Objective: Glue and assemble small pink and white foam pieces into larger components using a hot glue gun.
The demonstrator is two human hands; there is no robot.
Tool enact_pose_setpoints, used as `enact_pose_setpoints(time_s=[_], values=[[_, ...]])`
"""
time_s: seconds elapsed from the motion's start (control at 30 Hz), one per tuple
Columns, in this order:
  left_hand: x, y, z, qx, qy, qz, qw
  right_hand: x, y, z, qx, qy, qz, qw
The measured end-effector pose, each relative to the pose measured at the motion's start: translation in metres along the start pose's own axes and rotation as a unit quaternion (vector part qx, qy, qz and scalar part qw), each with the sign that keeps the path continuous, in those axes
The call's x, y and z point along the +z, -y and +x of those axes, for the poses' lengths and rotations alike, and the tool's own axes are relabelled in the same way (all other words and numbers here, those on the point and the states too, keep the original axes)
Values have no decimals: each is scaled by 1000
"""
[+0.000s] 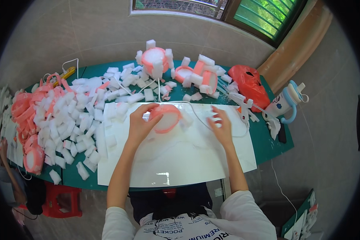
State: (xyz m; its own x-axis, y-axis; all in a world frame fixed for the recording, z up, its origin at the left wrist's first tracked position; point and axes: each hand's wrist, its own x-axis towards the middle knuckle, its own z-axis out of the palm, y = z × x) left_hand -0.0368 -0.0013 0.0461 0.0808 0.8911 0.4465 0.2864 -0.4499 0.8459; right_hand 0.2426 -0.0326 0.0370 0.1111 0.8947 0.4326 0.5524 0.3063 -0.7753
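Observation:
A pink, rounded foam piece with a white inner face (166, 121) rests on the white board (156, 160). My left hand (143, 122) grips it at its left side, thumb over the front rim and fingers behind. A small pale block, blurred, seems to stick out from its right side. To the right, above the board, is my right hand (221, 125). Its fingers are spread and slightly smeared, with nothing visible in them. A white glue gun (244, 113) lies beyond that hand, and its white cord (196, 111) runs across the back of the board.
White foam blocks (82, 120) cover the table's left, beside piled pink pieces (32, 108). Pink pieces with blocks attached (153, 60) stand at the back. A red plastic bag (249, 86) and a blue-handled tumbler (286, 100) are right. Another person's hand (3, 148) shows far left.

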Motion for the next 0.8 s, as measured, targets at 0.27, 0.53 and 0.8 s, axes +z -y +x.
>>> enact_pose_setpoints(time_s=[0.27,0.53,0.8], values=[[3,-8,3,-31,25,-43,998,-103,-136,13,83,-284,-194,935],[3,3,0,-57,3,-67,996,-120,-130,46,229,-33,-64,971],[5,5,2,-56,16,-75,995,-109,-109,34,175,-47,22,983]])
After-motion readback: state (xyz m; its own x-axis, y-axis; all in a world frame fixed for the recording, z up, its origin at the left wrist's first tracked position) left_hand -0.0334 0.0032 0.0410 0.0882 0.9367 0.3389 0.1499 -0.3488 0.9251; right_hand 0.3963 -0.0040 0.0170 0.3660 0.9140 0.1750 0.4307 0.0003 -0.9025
